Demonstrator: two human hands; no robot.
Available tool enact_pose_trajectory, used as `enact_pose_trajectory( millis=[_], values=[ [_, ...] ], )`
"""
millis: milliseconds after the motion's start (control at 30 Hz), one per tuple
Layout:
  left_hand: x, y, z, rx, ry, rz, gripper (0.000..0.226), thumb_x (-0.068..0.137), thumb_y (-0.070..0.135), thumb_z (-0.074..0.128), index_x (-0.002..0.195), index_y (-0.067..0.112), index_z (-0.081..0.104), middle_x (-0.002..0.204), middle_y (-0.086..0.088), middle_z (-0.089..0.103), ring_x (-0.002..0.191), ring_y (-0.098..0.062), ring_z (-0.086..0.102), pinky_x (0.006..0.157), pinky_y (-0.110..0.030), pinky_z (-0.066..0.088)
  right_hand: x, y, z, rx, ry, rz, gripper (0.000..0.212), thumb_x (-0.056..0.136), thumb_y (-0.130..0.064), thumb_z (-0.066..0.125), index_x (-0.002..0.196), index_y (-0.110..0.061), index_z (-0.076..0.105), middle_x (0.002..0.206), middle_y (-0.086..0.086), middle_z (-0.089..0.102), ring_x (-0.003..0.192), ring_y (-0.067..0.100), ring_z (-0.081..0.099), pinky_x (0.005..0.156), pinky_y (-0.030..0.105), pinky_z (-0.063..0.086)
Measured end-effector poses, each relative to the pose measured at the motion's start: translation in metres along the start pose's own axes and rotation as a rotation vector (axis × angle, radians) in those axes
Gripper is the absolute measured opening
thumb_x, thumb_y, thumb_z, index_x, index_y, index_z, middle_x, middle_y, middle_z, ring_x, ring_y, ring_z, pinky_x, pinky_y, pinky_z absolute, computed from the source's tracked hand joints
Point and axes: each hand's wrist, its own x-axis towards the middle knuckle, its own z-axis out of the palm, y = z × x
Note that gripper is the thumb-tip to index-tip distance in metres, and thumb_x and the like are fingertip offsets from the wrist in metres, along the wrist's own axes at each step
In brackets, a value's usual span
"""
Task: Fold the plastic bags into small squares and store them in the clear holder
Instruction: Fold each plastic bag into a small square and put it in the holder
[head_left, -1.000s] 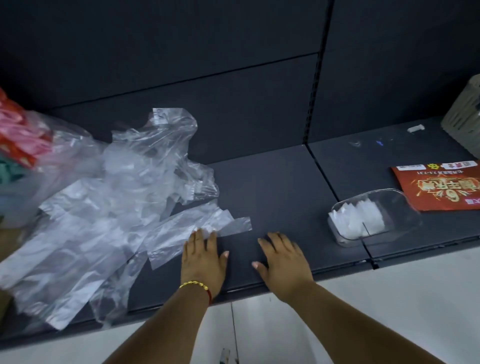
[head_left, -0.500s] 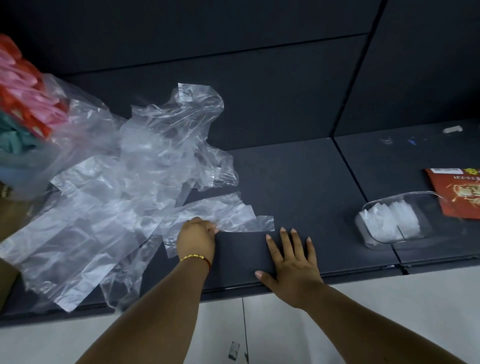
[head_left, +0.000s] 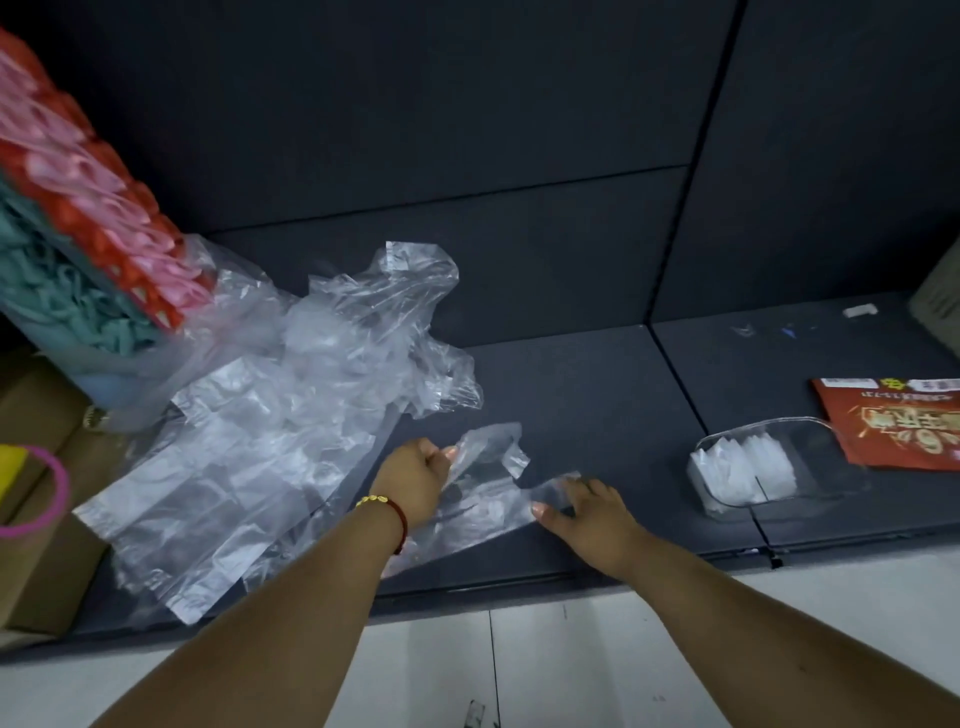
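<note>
The left hand (head_left: 415, 480) is clenched on one end of a single bag (head_left: 485, 486), pinching it at the thumb side and lifting that end a little off the shelf (head_left: 597, 395). The right hand (head_left: 589, 512) has its fingers curled onto the bag's other end, near a handle loop, holding it down against the shelf. Held at two ends like this, the thin film is drawn out between the hands, which probably serves to separate it from the pile (head_left: 270, 415) and flatten it for a first fold.

The pile of loose clear bags lies just left of the held bag, crumpled and overlapping, some hanging past the shelf's front edge. The held bag still touches or overlaps the pile at its left side; exactly where one ends and the other begins cannot be told through the clear film.

The holder (head_left: 810, 457) sits well to the right, within reach of the right hand, lying near the front edge. Folded white squares (head_left: 743, 473) already stand packed at its left end, with room left at the right, so the task looks partly done. A red packet (head_left: 893, 426) lies just behind the holder, touching or slightly under its far corner. At the far left stands a wrapped stack of red, pink and green goods (head_left: 88, 234).
</note>
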Motion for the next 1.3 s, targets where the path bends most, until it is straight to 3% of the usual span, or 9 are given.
enact_pose_trajectory(
  millis=[167,300,433,533,667,767,867,1100,1300],
  values=[
    [-0.054,0.057,-0.044,-0.249,-0.184,0.101,0.04,0.104,0.028,0.044,0.071,0.006,0.047,0.062,-0.004,0.054,0.054,-0.005,0.059,0.052,-0.013,0.04,-0.035,-0.035,-0.048,0.289,0.173,-0.136,0.084,0.08,-0.049,0.073,0.148,-0.017,0.035,0.145,0.001,0.038,0.137,0.018,0.033,0.109,0.03,0.031],
    [-0.094,0.085,-0.082,-0.322,-0.294,0.169,0.048,0.103,0.032,0.045,0.061,0.007,0.048,0.054,-0.001,0.055,0.056,-0.008,0.065,0.06,-0.024,0.04,-0.075,-0.049,-0.087,0.397,0.032,-0.206,0.099,0.057,-0.048,0.088,0.14,-0.03,0.038,0.137,-0.01,0.045,0.129,0.011,0.045,0.108,0.034,0.041],
    [-0.134,0.102,-0.112,-0.294,-0.317,0.186,0.05,0.1,0.036,0.048,0.059,0.008,0.051,0.054,-0.004,0.061,0.061,-0.005,0.065,0.094,-0.033,0.038,-0.122,-0.067,-0.12,0.581,-0.18,-0.274,0.051,0.072,-0.019,0.085,0.118,-0.014,0.064,0.118,0.003,0.069,0.11,0.014,0.064,0.097,0.025,0.048],
    [-0.157,0.107,-0.131,-0.359,-0.274,0.157,0.047,0.094,0.047,0.051,0.076,0.005,0.064,0.075,-0.003,0.073,0.1,-0.013,0.063,0.114,-0.039,0.03,-0.153,-0.084,-0.133,0.789,-0.139,-0.314,0.023,0.081,-0.01,0.076,0.097,0.004,0.067,0.095,0.016,0.072,0.085,0.022,0.069,0.083,0.03,0.056],
    [-0.185,0.097,-0.165,-0.884,-0.347,-0.021,0.087,0.084,0.08,0.026,0.12,0.007,0.058,0.115,-0.023,0.068,0.106,-0.028,0.067,0.094,-0.044,0.049,-0.19,-0.104,-0.152,0.933,-0.009,-0.314,0.008,0.089,-0.012,0.067,0.085,-0.005,0.067,0.068,0.004,0.065,0.058,0.009,0.061,0.055,0.019,0.05],
    [-0.218,0.085,-0.174,-1.255,-0.369,-0.021,0.098,0.075,0.083,0.044,0.139,0.009,0.041,0.126,-0.031,0.06,0.108,-0.043,0.065,0.095,-0.059,0.049,-0.208,-0.112,-0.161,1.071,0.05,-0.287,0.009,0.088,-0.01,0.067,0.081,-0.004,0.069,0.065,0.005,0.065,0.059,0.012,0.061,0.064,0.024,0.054],
    [-0.243,0.077,-0.17,-1.262,-0.411,0.092,0.114,0.06,0.074,0.073,0.152,0.03,0.022,0.129,-0.034,0.055,0.117,-0.046,0.059,0.102,-0.061,0.042,-0.222,-0.118,-0.16,1.147,0.101,-0.275,0.005,0.087,-0.007,0.068,0.083,-0.003,0.069,0.068,0.005,0.067,0.06,0.013,0.064,0.062,0.024,0.055],
    [-0.256,0.075,-0.138,-1.024,0.144,0.259,0.079,0.085,-0.006,0.064,0.148,0.031,0.035,0.092,-0.017,0.072,0.078,-0.017,0.071,0.082,-0.027,0.055,-0.233,-0.119,-0.142,1.128,0.167,-0.275,0.009,0.087,-0.009,0.069,0.089,0.0,0.068,0.072,0.009,0.071,0.059,0.013,0.065,0.056,0.021,0.054],
    [-0.254,0.07,-0.132,-0.917,0.256,0.325,0.031,0.087,-0.005,0.064,0.111,0.014,0.067,0.087,-0.009,0.076,0.077,-0.014,0.069,0.071,-0.017,0.054,-0.228,-0.115,-0.136,1.035,0.419,-0.34,0.027,0.087,-0.005,0.07,0.103,-0.014,0.05,0.073,0.009,0.066,0.061,0.018,0.063,0.076,0.038,0.053]
  ],
)
